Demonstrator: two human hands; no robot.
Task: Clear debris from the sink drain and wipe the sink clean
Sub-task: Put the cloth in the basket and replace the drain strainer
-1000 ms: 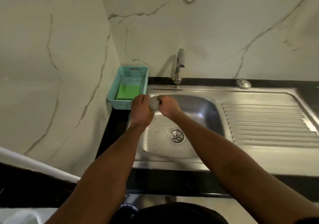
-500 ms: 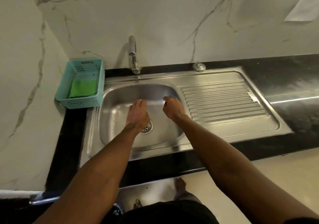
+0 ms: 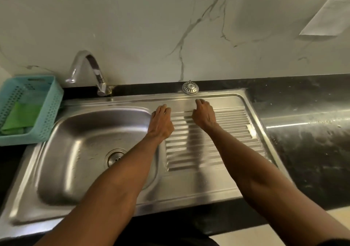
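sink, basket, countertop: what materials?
Sink: looks like brushed stainless steel, with soft streaky reflections and a pressed ribbed drainboard.
Basket: likely moulded plastic, matte teal, perforated walls.
Countertop: probably polished dark stone, glossy with a light streak; could be laminate.

Teal perforated basket [image 3: 46, 111] at far left on black counter [image 3: 306, 147], green cloth [image 3: 19, 117] inside. Chrome tap [image 3: 91, 69] just right of basket. White veined marble wall [image 3: 151, 27] behind.
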